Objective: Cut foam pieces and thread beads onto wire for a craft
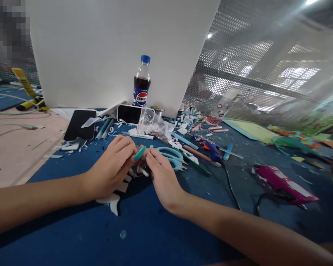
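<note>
In the middle of the head view my left hand [112, 164] is closed, its fingertips pinching beside a small teal piece [140, 153]. My right hand [166, 181] meets it from the right, with its thumb and fingers pressed together at the same spot. Between and below the fingers shows a whitish segmented craft piece [124, 186], largely covered by the hands. Its tail-like white end [113, 202] sticks out under my left wrist, over the blue mat [144, 229]. Light-blue scissors [174, 157] lie just beyond my right hand.
A cola bottle [141, 83] stands behind a phone [130, 113] and a plastic bag [155, 123]. A tablet-like dark device [80, 125] lies left. To the right are a blue glue gun [212, 149], a magenta corded tool [284, 183] and scattered white scraps [190, 118].
</note>
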### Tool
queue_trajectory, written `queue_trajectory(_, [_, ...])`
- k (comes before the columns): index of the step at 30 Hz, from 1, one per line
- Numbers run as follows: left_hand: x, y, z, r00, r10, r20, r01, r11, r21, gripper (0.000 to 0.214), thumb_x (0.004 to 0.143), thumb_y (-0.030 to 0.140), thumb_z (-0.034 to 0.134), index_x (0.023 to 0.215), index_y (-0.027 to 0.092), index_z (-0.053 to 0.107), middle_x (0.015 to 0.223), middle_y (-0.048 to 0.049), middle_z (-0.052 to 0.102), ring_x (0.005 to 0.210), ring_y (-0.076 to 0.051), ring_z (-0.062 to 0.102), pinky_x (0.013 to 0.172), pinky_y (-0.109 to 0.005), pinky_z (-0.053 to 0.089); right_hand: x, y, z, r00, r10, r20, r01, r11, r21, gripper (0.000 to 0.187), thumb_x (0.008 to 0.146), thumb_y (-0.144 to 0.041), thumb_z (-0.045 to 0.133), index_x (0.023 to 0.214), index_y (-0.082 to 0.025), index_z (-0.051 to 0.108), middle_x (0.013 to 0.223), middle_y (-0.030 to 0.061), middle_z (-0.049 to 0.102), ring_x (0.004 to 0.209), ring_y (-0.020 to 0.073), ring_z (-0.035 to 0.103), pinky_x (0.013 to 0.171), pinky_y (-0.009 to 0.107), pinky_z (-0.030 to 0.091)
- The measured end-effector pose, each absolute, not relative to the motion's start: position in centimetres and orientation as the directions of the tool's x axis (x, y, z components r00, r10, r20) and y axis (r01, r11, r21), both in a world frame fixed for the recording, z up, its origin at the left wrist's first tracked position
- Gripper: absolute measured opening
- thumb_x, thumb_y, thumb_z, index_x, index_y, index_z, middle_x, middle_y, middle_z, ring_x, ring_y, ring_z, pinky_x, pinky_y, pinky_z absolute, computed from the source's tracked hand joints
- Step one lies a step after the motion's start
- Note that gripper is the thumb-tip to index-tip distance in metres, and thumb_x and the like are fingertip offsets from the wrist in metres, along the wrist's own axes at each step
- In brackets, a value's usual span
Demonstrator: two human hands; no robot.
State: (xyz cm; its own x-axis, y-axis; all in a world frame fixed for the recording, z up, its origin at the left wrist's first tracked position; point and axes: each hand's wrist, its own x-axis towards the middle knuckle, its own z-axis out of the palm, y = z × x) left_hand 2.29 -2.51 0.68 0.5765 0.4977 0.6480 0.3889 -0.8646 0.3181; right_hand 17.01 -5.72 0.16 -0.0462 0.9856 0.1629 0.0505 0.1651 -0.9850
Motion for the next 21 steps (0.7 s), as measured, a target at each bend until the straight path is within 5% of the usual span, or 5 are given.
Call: queue_trajectory(21, [2.1, -2.0, 0.6, 0.507, 0.523, 0.685, 0.417, -0.844, 0.336, 0.015, 0.086, 0.019, 0.049, 0.071, 0.017, 0.050, 0.072, -0.0015, 0.050, 0.073, -0.016, 0.044, 0.066, -0.028, 0.039, 17.4, -5.3, -0.9, -0.048, 0.989, 0.141, -0.276, 0.122, -0.953, 0.025, 0.083, -0.042, 0.049, 0.069, -0.021, 0.046, 0.074, -0.0015, 0.041, 0.072, 0.0131, 0.040, 0.069, 0.028, 0.032])
